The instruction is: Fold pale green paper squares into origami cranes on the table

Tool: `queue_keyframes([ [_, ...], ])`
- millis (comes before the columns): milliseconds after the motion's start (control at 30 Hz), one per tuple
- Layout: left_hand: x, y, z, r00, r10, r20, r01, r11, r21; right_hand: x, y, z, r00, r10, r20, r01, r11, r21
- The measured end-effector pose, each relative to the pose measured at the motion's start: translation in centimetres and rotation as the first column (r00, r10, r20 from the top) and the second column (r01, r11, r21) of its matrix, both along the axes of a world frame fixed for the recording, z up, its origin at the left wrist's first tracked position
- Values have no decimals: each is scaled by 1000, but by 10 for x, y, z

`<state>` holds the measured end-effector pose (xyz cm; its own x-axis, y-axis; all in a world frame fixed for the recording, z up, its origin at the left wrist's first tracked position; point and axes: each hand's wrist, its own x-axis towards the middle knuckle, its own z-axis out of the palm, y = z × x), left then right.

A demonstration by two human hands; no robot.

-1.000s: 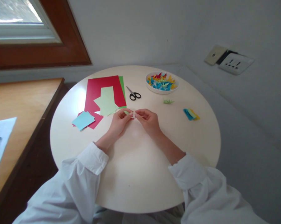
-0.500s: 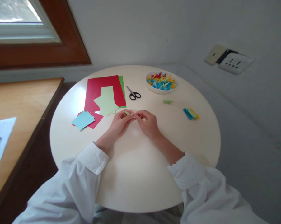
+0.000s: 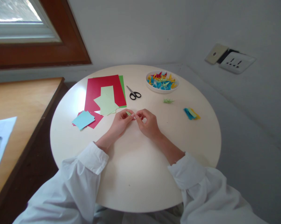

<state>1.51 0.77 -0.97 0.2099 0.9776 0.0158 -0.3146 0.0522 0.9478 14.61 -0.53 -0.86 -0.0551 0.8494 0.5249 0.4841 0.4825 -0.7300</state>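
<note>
My left hand and my right hand meet over the middle of the round cream table. Both pinch a tiny folded piece of light green paper between their fingertips. Just behind my left hand lie pale green paper squares on a red sheet. A small folded green paper figure sits on the table, past my right hand.
Black scissors lie behind the hands. A white dish holds several coloured folded paper figures. A blue and yellow paper stack is at the right, a light blue square at the left. A wooden desk stands left.
My hands have drawn slightly closer together around the green paper, and my right fingers have curled in tighter. Nothing else on the table has moved.
</note>
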Motion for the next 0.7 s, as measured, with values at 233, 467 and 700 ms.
queue_keyframes([
  [233, -1, 0, -2, 999, 19, -27, -18, 999, 30, 0, 0, -1, 1000, 17, 6, -17, 1000, 25],
  [467, -2, 0, 0, 988, 89, -129, -82, 995, 61, 0, 1, 0, 1000, -3, -1, 3, 1000, 4],
  [700, -1, 0, 0, 991, 69, -117, -68, 998, 15, 0, 1, 0, 999, 19, -27, -20, 999, -33],
])
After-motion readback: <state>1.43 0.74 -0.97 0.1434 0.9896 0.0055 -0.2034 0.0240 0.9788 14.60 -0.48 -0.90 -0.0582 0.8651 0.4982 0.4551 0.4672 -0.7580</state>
